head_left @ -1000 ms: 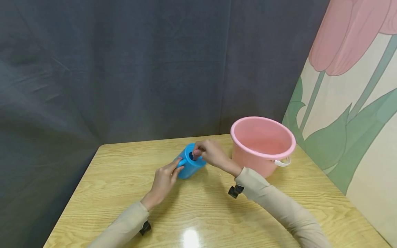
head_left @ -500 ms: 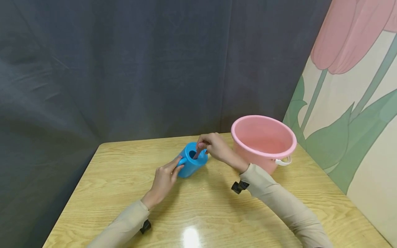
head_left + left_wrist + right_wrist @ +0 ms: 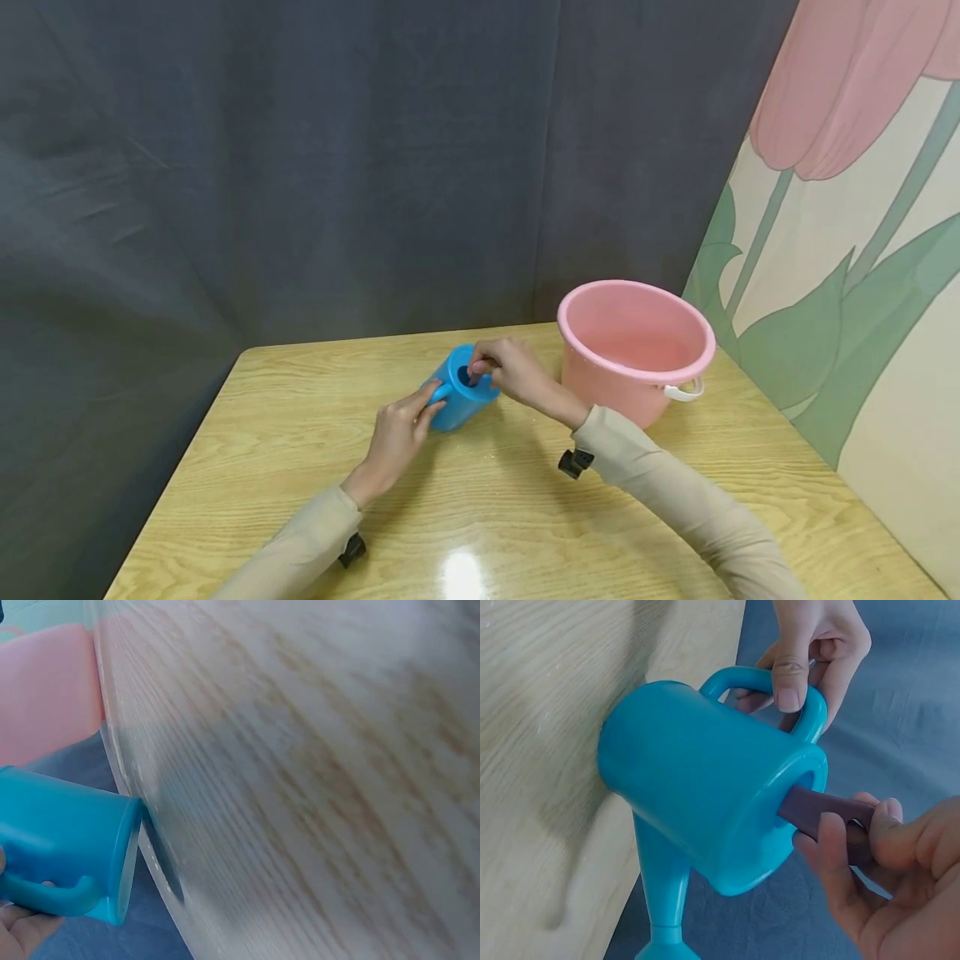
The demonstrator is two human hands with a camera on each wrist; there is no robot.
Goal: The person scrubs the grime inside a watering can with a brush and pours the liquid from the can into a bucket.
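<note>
A blue watering can leans on the wooden table, its base partly lifted in the left wrist view. My left hand grips the can's handle, thumb over the top in the right wrist view. With thumb and fingers, my right hand pinches a flat dark-brown handle that has a hole near its end. That handle reaches through the can's top opening; its lower part is hidden inside. The can's spout points away from my left hand.
A pink bucket with a white handle stands to the right of the can. The wooden table runs back to a dark curtain. At the right is a wall painted with tulips.
My right hand rose with the brown handle half a second ago, showing more of it, then came back down into the opening. My left hand and the can stayed almost still.
</note>
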